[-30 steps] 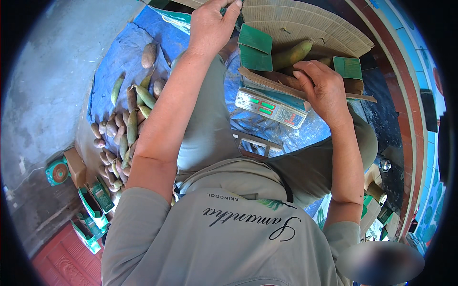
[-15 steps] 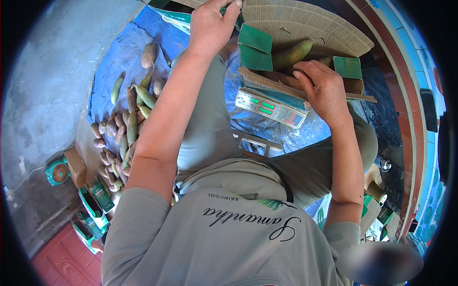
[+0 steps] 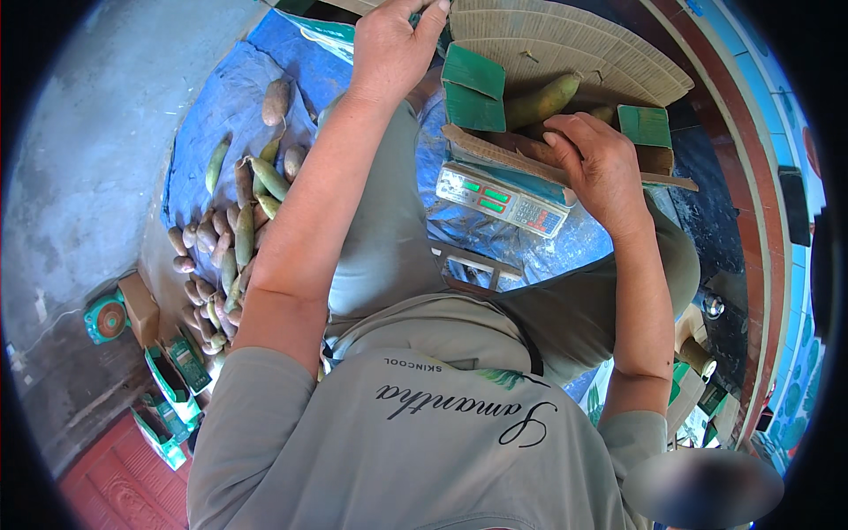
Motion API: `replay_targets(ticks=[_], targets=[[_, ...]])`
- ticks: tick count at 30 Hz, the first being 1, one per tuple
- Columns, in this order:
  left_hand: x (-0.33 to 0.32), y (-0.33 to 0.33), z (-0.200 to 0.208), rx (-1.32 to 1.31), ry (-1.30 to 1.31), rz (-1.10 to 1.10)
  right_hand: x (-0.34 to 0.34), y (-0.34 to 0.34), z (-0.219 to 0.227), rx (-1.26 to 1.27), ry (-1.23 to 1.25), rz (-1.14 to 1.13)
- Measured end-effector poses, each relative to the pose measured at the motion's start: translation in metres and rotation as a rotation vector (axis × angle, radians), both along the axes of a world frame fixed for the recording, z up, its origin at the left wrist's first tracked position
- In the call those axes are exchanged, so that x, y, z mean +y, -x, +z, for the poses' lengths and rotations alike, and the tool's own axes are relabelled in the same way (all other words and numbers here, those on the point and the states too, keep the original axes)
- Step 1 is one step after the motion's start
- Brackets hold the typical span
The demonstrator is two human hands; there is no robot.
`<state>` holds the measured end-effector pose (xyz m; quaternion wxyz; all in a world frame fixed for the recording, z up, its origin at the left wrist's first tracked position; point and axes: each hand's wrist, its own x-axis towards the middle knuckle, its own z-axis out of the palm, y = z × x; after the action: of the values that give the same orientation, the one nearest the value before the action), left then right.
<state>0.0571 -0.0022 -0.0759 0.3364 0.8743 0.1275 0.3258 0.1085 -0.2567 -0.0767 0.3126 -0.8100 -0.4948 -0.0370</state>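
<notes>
My left hand (image 3: pixel 402 49) is raised at the upper edge. Its fingers are bent and pressed together around something dark that I cannot make out. My right hand (image 3: pixel 605 168) reaches over the front flap (image 3: pixel 503 152) of an open cardboard box (image 3: pixel 565 44), thumb and fingers curled at its inside edge; what they grip is hidden. Inside the box lie long radishes: a green one (image 3: pixel 543 100) at the back and a reddish-brown one (image 3: pixel 521 144) beside my right thumb. A digital scale (image 3: pixel 503 201) with lit green displays sits right under the box's front.
Many green and brownish long radishes (image 3: pixel 243 234) are heaped on a blue tarp (image 3: pixel 208 115) to the left. Green cartons (image 3: pixel 172 380) and a round teal device (image 3: pixel 108 318) stand at lower left. A brick-coloured ledge (image 3: pixel 746 177) and tiled wall border the right.
</notes>
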Motion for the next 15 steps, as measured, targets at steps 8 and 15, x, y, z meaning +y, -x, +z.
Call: replay_targets(ticks=[8,15], targets=[[-0.0016,-0.0018,0.0000,-0.036,-0.008,-0.016,-0.0005,-0.0004,-0.0013,0.001,0.000,0.003],[0.0008,-0.0002,-0.0014,-0.054,-0.048,-0.002,0.0007,0.0005,-0.0013,-0.006,-0.002,0.008]])
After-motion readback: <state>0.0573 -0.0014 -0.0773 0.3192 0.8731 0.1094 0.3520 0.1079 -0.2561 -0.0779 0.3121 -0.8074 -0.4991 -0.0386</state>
